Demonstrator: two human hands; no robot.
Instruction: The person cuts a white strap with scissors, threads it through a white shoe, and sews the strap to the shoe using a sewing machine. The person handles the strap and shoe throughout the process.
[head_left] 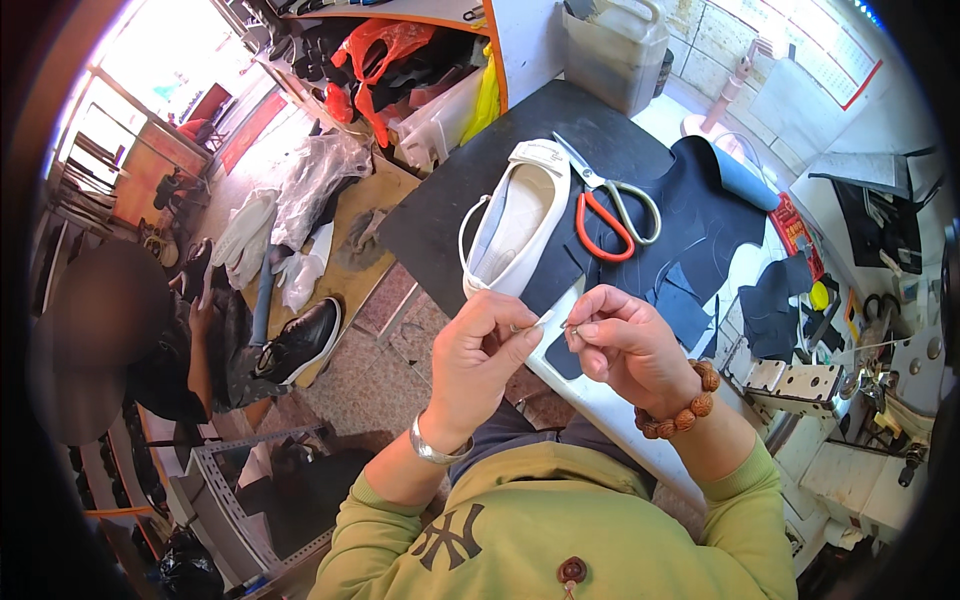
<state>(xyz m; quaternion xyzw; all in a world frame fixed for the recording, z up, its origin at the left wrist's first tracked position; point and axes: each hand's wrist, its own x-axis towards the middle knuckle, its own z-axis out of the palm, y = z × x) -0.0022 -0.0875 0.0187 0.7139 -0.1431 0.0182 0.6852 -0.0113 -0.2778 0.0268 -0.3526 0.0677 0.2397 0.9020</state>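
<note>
Head view: near the frame's centre we see the left hand [482,345] pinching a thin pale sliver [541,319] between thumb and forefinger, while the right hand [622,345] pinches narrowly at something too small to tell. Just above lie a white shoe [515,220] and red-handled scissors [612,210] on dark fabric [700,215]; orange plastic bags [375,50] fill the shelf at top.

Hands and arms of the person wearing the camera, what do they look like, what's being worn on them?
Both hands are bare, no gloves. The left hand has a silver metal bangle at the wrist; the right hand has a bracelet of round brown wooden beads. Both forearms are bare, with olive-green sweatshirt sleeves pushed up toward the elbows. No rings can be made out.
</note>
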